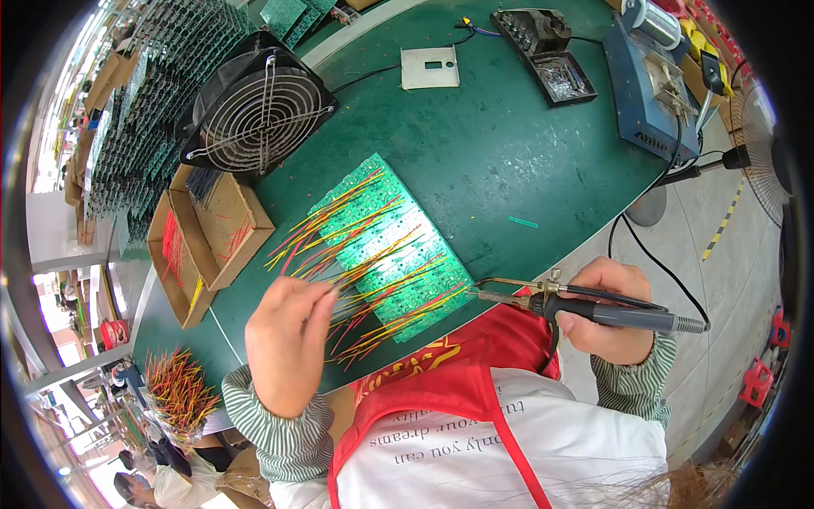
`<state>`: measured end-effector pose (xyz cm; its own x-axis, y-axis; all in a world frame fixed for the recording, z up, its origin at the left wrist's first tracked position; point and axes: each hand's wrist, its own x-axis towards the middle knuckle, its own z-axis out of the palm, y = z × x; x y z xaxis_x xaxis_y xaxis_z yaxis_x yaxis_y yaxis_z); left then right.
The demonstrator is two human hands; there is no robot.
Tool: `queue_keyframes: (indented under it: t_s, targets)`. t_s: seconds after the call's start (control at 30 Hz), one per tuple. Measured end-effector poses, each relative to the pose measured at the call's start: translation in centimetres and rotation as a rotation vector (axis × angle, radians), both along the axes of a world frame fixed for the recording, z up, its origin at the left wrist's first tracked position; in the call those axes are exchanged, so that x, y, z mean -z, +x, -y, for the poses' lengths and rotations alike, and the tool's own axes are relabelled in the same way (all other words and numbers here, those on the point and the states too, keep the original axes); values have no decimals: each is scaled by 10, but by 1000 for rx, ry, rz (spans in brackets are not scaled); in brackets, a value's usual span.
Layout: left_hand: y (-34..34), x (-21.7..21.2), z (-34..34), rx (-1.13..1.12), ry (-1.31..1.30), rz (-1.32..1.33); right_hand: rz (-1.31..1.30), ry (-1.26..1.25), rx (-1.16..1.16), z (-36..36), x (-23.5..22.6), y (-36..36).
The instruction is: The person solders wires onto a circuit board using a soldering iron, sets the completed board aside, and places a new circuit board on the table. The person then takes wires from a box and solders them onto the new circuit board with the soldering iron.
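While looking down from above, took in the broad green counter first, running under nearly everything. Swung to the far left and met the black fan. At the far right, caught the blue machine, with a metal spool on top! Mid-counter, found the green circuit panel, lying flat and skewed near the close edge. Left of it, picked out the cardboard box, split in two, with red wires in both compartments. Nearer still, spotted a thick red-and-yellow bundle; over at the far side, a black holder. On to the left hand: seen with thumb and forefinger close together at the loose red and yellow wires, just left of the panel. Could not tell of any wire pinched between. Then to the right hand: caught gripping the grey-and-black soldering iron, with its tip at the panel's right-hand corner. Could not tell touching from hovering. Glimpsed a pale plate beyond. Saw those loose wires slanting in rows across the panel. Last, noted a tiny green strip to the right.
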<state>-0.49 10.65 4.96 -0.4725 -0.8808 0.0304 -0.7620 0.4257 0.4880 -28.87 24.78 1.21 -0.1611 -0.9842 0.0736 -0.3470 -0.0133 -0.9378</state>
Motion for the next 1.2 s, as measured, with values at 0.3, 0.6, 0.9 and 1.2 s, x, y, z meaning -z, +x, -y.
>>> queue_keyframes:
  t_s: [0.3, 0.6, 0.9, 1.2]
  targets:
    - [-45, 42, -27, 314, 197, -165, 1, 13, 6, -1, -2, -1]
    - [-53, 54, -26, 313, 223, -164, 28, 6, -3, 1, 4, 0]
    - [-54, 56, -28, 299, 221, -167, 49, 35, -17, 1, 6, -1]
    - [-54, 57, -25, 304, 215, -148, 75, 36, 39, 4, 2, -1]
